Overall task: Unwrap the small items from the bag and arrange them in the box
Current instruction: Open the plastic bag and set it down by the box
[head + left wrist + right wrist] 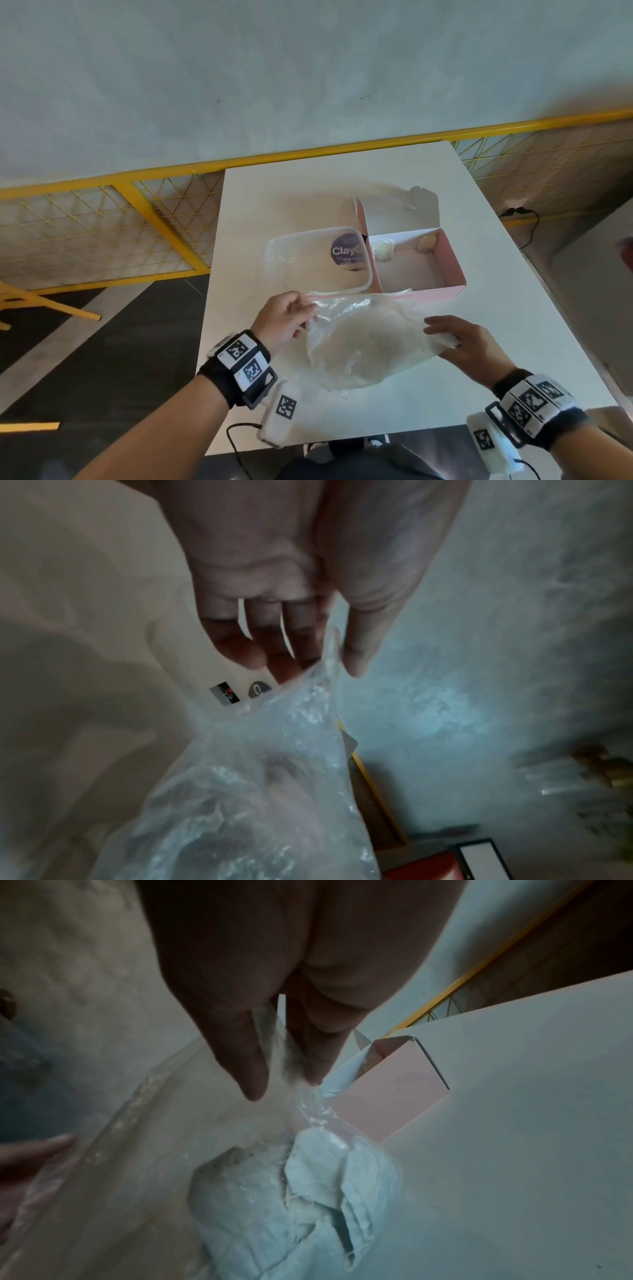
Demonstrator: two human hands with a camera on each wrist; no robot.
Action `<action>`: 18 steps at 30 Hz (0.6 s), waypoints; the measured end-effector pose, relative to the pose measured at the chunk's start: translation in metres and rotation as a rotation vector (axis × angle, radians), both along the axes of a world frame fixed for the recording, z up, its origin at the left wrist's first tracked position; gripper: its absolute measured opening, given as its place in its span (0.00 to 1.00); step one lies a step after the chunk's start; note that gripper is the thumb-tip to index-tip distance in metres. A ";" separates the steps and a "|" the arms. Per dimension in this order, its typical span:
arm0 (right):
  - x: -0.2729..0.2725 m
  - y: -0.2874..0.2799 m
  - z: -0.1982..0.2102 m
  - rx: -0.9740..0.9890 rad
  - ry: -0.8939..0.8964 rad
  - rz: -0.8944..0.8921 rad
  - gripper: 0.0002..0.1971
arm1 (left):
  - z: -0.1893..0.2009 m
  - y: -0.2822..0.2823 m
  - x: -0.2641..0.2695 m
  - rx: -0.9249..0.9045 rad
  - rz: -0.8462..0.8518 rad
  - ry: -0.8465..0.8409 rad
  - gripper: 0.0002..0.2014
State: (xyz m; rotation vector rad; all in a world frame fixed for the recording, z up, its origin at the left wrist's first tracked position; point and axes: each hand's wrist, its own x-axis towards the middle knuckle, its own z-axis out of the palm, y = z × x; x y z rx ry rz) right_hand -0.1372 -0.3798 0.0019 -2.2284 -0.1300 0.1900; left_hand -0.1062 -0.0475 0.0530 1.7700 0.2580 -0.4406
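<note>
A clear plastic bag [363, 346] lies crumpled on the white table, just in front of the open pink box [448, 263]. My left hand [306, 310] pinches the bag's upper left edge between thumb and fingers [356, 658]. My right hand [442, 334] grips the bag's right edge, with the film caught between thumb and fingers [253, 1080]. Inside the bag [137, 1177] sits a bundle wrapped in white paper [308, 1191]. Two things rest at the back of the box: a white wrapped lump [383, 250] and a small tan piece [426, 242].
A clear plastic tub [301, 263] with a round purple label stands left of the box, touching it. The box lid stands up behind it. The table [513, 325] ends close to my wrists, and a yellow mesh railing [137, 212] runs beyond the far edge.
</note>
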 end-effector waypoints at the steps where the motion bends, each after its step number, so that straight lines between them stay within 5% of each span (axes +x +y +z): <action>1: -0.002 -0.001 0.005 -0.048 -0.009 0.048 0.36 | 0.000 -0.001 0.000 0.045 -0.016 -0.051 0.03; 6: 0.015 0.000 0.080 -0.602 0.028 0.312 0.26 | 0.027 -0.005 0.008 0.061 -0.052 -0.263 0.04; 9: 0.035 0.029 0.140 -0.377 -0.307 0.154 0.18 | 0.045 -0.012 0.015 0.073 -0.072 -0.425 0.05; 12: 0.047 0.083 0.171 -0.262 -0.510 0.199 0.12 | 0.054 -0.019 0.022 0.160 -0.041 -0.595 0.08; 16: 0.062 0.128 0.168 -0.372 -0.392 0.256 0.26 | 0.063 -0.028 0.021 0.236 -0.018 -0.715 0.12; 18: 0.066 0.133 0.162 -0.304 -0.326 0.268 0.22 | 0.064 -0.030 0.020 0.214 0.023 -0.672 0.10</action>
